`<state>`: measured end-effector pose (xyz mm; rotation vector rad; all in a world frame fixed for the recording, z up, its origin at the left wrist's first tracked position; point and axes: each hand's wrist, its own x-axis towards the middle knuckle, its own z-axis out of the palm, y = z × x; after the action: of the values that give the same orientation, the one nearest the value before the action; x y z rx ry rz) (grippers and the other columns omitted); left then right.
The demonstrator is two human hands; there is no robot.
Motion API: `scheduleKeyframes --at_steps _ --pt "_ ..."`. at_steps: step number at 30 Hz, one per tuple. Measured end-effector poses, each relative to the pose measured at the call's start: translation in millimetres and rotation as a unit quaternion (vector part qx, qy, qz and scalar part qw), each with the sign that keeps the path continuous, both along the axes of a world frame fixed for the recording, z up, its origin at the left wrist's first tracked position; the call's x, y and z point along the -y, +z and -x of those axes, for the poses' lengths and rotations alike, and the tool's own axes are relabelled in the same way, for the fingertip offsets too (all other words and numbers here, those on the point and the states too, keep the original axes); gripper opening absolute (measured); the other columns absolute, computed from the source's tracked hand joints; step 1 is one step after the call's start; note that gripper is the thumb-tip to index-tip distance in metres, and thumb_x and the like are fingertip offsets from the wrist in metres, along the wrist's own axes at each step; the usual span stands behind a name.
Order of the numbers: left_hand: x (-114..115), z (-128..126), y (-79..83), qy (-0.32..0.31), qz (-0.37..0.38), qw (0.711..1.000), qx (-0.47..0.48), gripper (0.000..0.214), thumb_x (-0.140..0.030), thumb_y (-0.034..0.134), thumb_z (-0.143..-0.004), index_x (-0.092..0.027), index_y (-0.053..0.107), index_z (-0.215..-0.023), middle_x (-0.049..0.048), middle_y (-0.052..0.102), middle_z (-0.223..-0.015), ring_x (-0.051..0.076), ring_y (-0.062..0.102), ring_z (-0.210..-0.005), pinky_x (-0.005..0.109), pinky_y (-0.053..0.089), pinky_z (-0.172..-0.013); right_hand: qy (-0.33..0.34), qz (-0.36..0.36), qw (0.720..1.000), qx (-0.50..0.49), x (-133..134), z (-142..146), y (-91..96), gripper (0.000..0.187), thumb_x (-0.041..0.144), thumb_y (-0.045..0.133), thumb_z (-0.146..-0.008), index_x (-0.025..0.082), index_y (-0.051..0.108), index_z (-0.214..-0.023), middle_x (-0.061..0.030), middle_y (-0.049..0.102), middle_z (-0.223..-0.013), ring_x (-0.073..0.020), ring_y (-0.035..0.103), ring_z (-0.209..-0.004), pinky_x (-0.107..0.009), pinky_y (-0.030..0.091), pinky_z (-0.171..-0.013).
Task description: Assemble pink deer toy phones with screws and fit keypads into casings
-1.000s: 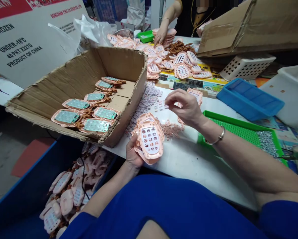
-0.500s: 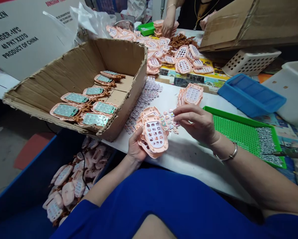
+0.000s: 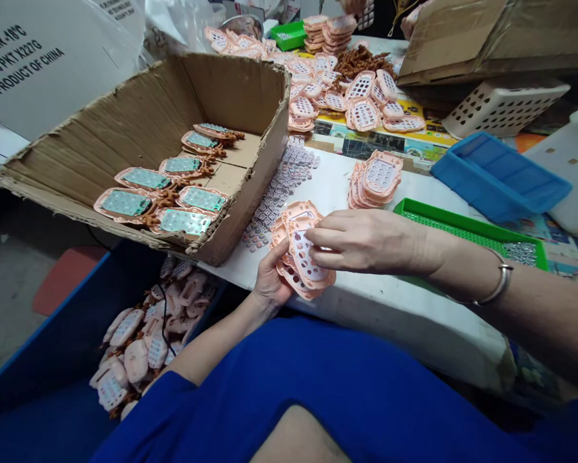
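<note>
My left hand (image 3: 272,283) grips a few overlapping pink plastic shells (image 3: 304,278), each with rows of round holes like a toy phone's keypad front. They are held tilted over the near table edge. My right hand (image 3: 353,241) is on the top shell, its fingers bent together over the upper holes. Whatever is between those fingertips is hidden. Just beyond the shells, small printed button pieces (image 3: 293,164) lie in rows on the white table (image 3: 330,154). Behind my right hand stands a stack of similar pink shells (image 3: 378,177).
A cardboard box (image 3: 139,109) at left holds several shells with green circuit boards (image 3: 185,222). Below it, a blue bin (image 3: 42,386) contains assembled pieces. At right are a green tray (image 3: 467,225) with screws and a blue divided tray (image 3: 501,173). Another person's hand (image 3: 353,5) shows at the back.
My right hand has moved left from the loose buttons onto the top shell. My left hand still holds the shells. The view has shifted slightly, and the other person's hand has left the far stack.
</note>
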<state>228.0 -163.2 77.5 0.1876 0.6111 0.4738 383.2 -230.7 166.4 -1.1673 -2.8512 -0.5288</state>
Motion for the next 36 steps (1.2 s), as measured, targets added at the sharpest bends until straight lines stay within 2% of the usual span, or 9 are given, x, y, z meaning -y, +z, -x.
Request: scheduleKeyframes --at_steps 5,8,10,14,19,23,29,33,36 --pt "-2.0 2.8 -5.1 0.0 0.0 1.0 0.002 0.038 -0.022 0.063 -0.079 -0.014 0.068 -0.116 0.0078 0.079 -0.094 0.031 0.067 -0.117 0.047 0.047 -0.108 -0.056 -0.022 0.989 -0.139 2.9 5.3 -26.6 0.038 0.01 0.029 -0.105 0.014 0.066 -0.106 -0.0114 0.071 -0.101 -0.0157 0.067 -0.083 -0.029 0.057 -0.071" --pt "-4.3 4.8 -6.4 0.008 -0.001 1.0 0.017 0.047 -0.023 0.064 -0.079 -0.014 0.064 -0.125 0.0087 0.078 -0.105 0.032 0.064 -0.121 0.047 0.045 -0.111 -0.144 -0.057 0.955 -0.254 14.7 4.4 -44.1 0.028 0.012 0.039 -0.103 0.017 0.067 -0.107 -0.0117 0.073 -0.107 -0.0163 0.069 -0.095 -0.03 0.058 -0.079" --pt "-5.1 5.0 -5.4 0.003 0.0 1.0 0.018 0.049 -0.024 0.062 -0.08 -0.014 0.061 -0.129 0.0096 0.077 -0.111 0.032 0.063 -0.123 0.047 0.045 -0.111 -0.165 -0.061 0.939 -0.296 21.9 5.7 -52.5 0.023 0.017 0.045 -0.103 0.017 0.067 -0.107 -0.0124 0.073 -0.11 -0.0177 0.069 -0.101 -0.032 0.058 -0.084" --pt "-2.6 2.8 -2.6 -0.011 0.01 1.0 0.011 0.048 -0.022 0.059 -0.081 -0.014 0.062 -0.128 0.0098 0.077 -0.112 0.031 0.065 -0.12 0.046 0.047 -0.109 -0.158 -0.073 0.949 -0.263 28.0 15.9 -59.8 0.028 0.03 0.045 -0.104 0.013 0.068 -0.106 -0.0144 0.073 -0.114 -0.0239 0.067 -0.109 -0.042 0.054 -0.092" --pt "2.4 1.1 -4.9 0.003 -0.012 1.0 -0.008 0.041 -0.018 0.064 -0.075 -0.014 0.068 -0.116 0.0085 0.079 -0.098 0.031 0.067 -0.116 0.044 0.048 -0.107 -0.249 -0.072 0.946 -0.194 30.8 34.6 -56.6 0.029 0.025 0.045 -0.102 0.011 0.07 -0.108 -0.0153 0.073 -0.111 -0.0254 0.067 -0.097 -0.041 0.051 -0.083" --pt "2.4 2.8 -8.3 0.011 -0.023 0.999 -0.026 0.036 -0.021 0.065 -0.075 -0.014 0.069 -0.111 0.0083 0.079 -0.095 0.031 0.068 -0.116 0.043 0.049 -0.107 -0.259 -0.081 0.948 -0.168 35.0 44.8 -51.8 0.031 0.024 0.042 -0.103 0.01 0.07 -0.106 -0.0152 0.074 -0.108 -0.0243 0.065 -0.088 -0.04 0.048 -0.079" --pt "4.9 2.0 -7.8 -0.002 -0.043 0.999 -0.008 0.04 -0.019 0.067 -0.071 -0.015 0.07 -0.111 0.0079 0.078 -0.101 0.032 0.066 -0.118 0.044 0.05 -0.106 -0.298 -0.101 0.94 -0.132 36.4 47.9 -45.1 0.027 0.027 0.047 -0.101 0.014 0.071 -0.098 -0.0116 0.075 -0.102 -0.0268 0.064 -0.091 -0.046 0.044 -0.096" --pt "6.6 1.8 -5.0 0.011 -0.058 0.998 -0.01 0.047 -0.017 0.066 -0.069 -0.016 0.069 -0.115 0.0066 0.079 -0.1 0.032 0.067 -0.116 0.043 0.05 -0.105 -0.242 -0.088 0.954 -0.15 31.9 40.7 -45.0 0.026 0.019 0.047 -0.099 0.008 0.07 -0.101 -0.017 0.072 -0.11 -0.0273 0.064 -0.101 -0.044 0.047 -0.097" --pt "6.0 2.6 -4.7 0.019 -0.058 0.998 -0.015 0.049 -0.015 0.066 -0.068 -0.016 0.069 -0.117 0.0062 0.079 -0.099 0.032 0.068 -0.115 0.043 0.049 -0.106 -0.186 -0.067 0.969 -0.148 28.3 35.0 -49.9 0.027 0.011 0.043 -0.099 0.008 0.07 -0.102 -0.0148 0.073 -0.107 -0.0235 0.065 -0.099 -0.037 0.052 -0.091"
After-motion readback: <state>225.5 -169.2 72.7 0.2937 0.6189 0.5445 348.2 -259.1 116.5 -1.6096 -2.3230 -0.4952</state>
